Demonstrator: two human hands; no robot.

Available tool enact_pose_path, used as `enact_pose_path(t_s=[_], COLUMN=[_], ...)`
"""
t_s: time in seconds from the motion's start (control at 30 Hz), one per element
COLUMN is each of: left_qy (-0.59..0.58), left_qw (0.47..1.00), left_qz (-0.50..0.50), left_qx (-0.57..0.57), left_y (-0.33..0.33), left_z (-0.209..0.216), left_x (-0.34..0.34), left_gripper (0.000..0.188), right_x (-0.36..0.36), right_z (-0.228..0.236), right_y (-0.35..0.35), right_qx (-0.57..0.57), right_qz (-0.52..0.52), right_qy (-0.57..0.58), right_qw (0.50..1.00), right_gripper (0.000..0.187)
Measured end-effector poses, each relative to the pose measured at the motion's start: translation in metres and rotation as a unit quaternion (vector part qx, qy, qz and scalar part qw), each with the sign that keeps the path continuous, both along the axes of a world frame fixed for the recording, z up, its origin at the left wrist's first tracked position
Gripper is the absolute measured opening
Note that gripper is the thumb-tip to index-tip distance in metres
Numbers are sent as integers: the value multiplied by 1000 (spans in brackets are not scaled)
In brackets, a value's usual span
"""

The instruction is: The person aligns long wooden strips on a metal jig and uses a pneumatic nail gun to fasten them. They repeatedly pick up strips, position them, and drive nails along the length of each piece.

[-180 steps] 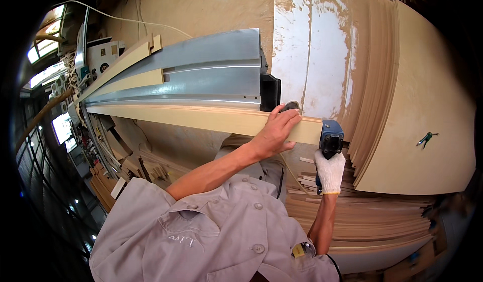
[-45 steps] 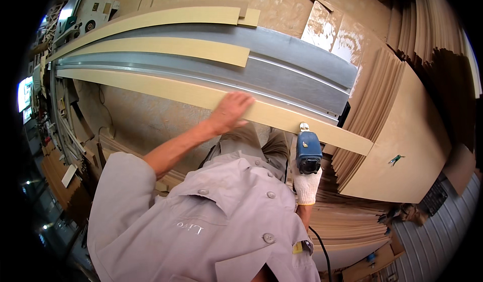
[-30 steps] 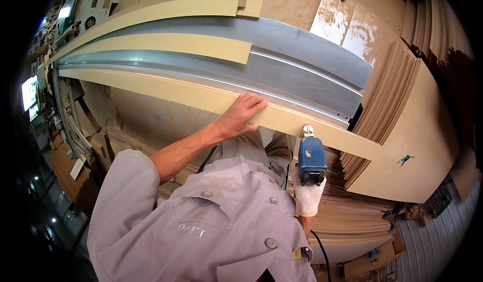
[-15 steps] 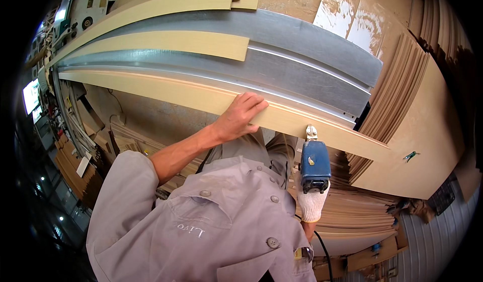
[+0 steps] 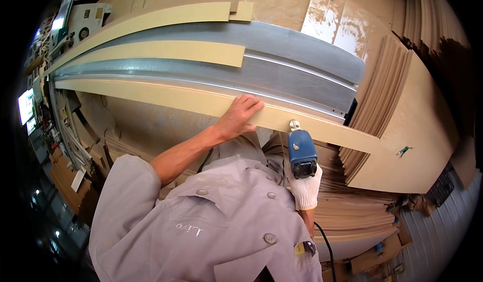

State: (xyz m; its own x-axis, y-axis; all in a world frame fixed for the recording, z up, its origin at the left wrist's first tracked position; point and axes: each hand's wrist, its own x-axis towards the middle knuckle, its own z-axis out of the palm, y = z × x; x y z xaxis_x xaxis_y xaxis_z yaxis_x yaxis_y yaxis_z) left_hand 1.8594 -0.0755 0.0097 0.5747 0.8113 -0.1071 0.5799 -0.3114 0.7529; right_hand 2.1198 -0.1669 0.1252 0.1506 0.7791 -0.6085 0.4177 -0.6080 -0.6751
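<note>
A long, narrow pale-yellow board (image 5: 181, 98) lies along the near edge of a grey metal machine table (image 5: 297, 76). My bare left hand (image 5: 239, 113) is closed over its middle, fingers curled across the far edge. In a white knitted glove, my right hand (image 5: 306, 187) grips a blue corded power tool (image 5: 303, 154) from below; the body of the tool hides most of its fingers. The tool's small metal head (image 5: 295, 125) meets the board's near edge, right of my left hand. A black cord (image 5: 327, 244) hangs by my right forearm.
Another pale strip (image 5: 201, 52) lies on the metal table, with further boards (image 5: 181, 16) along its far side. At right are a stack of brown panels (image 5: 387, 86) and a large tan sheet (image 5: 412, 146) bearing a small green tool (image 5: 403, 152). More stacked panels (image 5: 352, 216) stand below.
The blue tool in my right hand has shifted left along the board, closer to my left hand. My left hand keeps its hold at nearly the same spot. The whole view has turned slightly.
</note>
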Motion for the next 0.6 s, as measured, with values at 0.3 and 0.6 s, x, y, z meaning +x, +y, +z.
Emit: enact_pose_path(t_s=[0.3, 0.6], left_qy=[2, 19], left_qw=[1000, 999], left_qz=[10, 5], left_qx=[15, 33], left_y=[-5, -6], left_z=[-7, -4], left_x=[0, 1], left_gripper=[68, 66], right_x=[39, 91], right_z=[3, -36], right_y=[-5, -37], right_qx=[13, 41], right_qz=[-74, -120], right_qy=[-30, -9], right_qw=[997, 992], right_gripper=[21, 21])
